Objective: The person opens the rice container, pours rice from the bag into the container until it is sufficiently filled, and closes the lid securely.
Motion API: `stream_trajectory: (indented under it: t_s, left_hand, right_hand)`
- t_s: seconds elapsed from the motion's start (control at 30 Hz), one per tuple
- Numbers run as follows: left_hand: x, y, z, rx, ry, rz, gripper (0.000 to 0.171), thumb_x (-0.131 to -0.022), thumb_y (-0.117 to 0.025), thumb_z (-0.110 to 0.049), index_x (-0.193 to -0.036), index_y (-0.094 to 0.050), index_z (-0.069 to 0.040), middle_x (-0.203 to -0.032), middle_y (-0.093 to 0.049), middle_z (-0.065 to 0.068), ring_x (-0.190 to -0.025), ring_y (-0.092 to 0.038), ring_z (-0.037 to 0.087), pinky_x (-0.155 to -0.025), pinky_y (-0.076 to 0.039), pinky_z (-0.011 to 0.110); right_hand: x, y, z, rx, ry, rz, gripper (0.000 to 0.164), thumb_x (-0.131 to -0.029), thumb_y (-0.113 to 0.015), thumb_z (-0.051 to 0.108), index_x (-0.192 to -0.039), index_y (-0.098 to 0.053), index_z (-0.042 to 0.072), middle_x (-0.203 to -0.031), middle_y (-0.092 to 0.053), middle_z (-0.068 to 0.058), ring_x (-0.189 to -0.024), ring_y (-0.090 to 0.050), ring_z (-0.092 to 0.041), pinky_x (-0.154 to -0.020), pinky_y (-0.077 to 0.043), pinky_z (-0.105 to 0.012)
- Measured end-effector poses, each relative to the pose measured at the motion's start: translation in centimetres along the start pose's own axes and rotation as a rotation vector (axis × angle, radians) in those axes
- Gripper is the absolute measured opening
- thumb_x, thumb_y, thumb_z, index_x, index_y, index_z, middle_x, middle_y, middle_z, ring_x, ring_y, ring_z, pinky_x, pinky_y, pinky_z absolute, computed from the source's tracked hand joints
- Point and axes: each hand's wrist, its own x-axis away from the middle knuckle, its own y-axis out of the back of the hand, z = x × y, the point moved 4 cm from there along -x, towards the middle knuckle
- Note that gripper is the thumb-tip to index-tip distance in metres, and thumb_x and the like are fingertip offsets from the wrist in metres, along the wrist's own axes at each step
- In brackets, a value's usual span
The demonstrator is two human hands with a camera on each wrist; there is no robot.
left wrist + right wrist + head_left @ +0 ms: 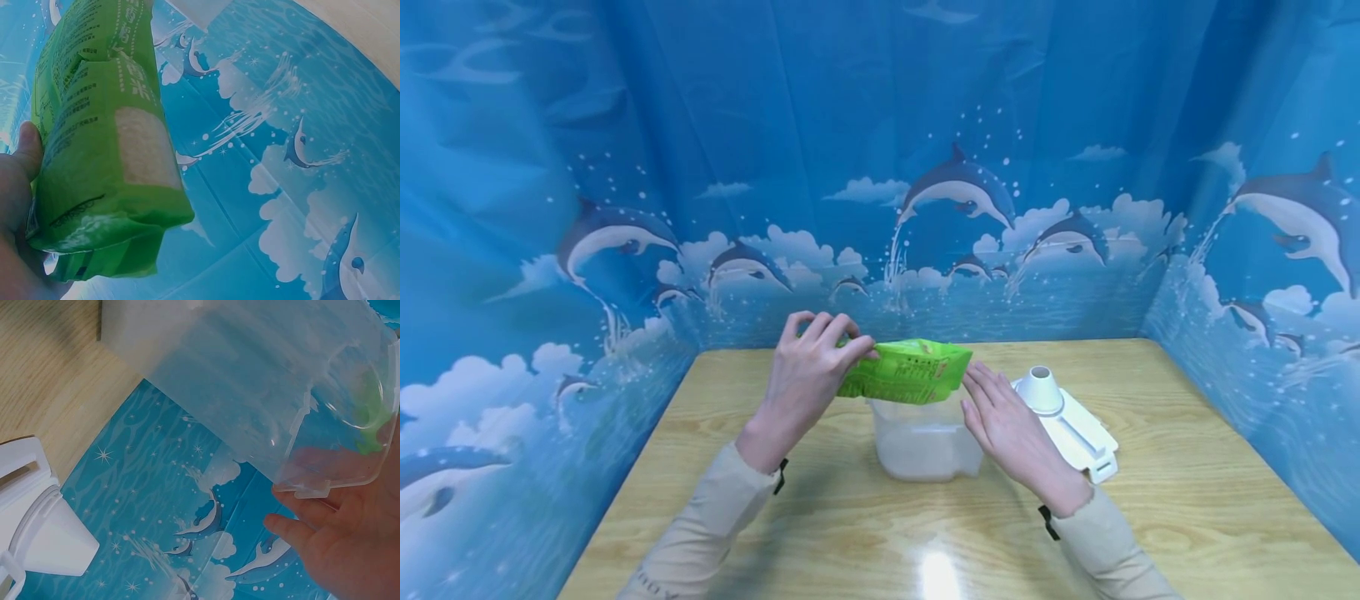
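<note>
My left hand (808,362) grips one end of a green rice bag (910,375), thumb on its near side. Pale grains show through the bag's window (147,150) in the left wrist view. The bag lies on its side over the mouth of a translucent plastic container (921,450), its other end toward my right hand. With fingers extended, my right hand (1011,429) is at the container's right side, by the rim. In the right wrist view, its fingers partly show through the clear wall (219,381). The container's inside is mostly hidden under the bag.
Right of the container, a white lid (1078,442) with a cone-shaped spout (1040,392) lies on the wooden table (1180,500). A blue curtain (820,133) with dolphins and clouds closes off the back and both sides.
</note>
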Motion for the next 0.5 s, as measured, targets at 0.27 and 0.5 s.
stream_trajectory:
  t_s: [0.27,0.5]
  left_hand:
    - [-0.1,-0.06,0.03,-0.006,-0.004,-0.005,0.008,-0.092,-0.069,-0.033,-0.092,-0.073,-0.026,-0.091,-0.067,-0.001,-0.086,-0.065,0.022,-0.094,-0.05,0.05]
    - [-0.21,0.16,0.06,-0.002,-0.009,-0.016,0.009,-0.09,-0.072,-0.033,-0.092,-0.074,-0.024,-0.091,-0.068,-0.001,-0.086,-0.065,0.022,-0.093,-0.051,0.05]
  right_hand:
    - [0.01,0.07,0.08,-0.001,-0.004,0.003,0.052,-0.109,-0.04,0.029,-0.147,-0.046,-0.007,-0.156,-0.041,-0.022,-0.147,-0.035,-0.036,-0.122,-0.026,-0.051]
    - [0.0,0.05,0.06,0.003,-0.002,0.0,0.052,-0.108,-0.04,0.028,-0.147,-0.045,-0.007,-0.155,-0.042,-0.022,-0.147,-0.036,-0.036,-0.122,-0.027,-0.051]
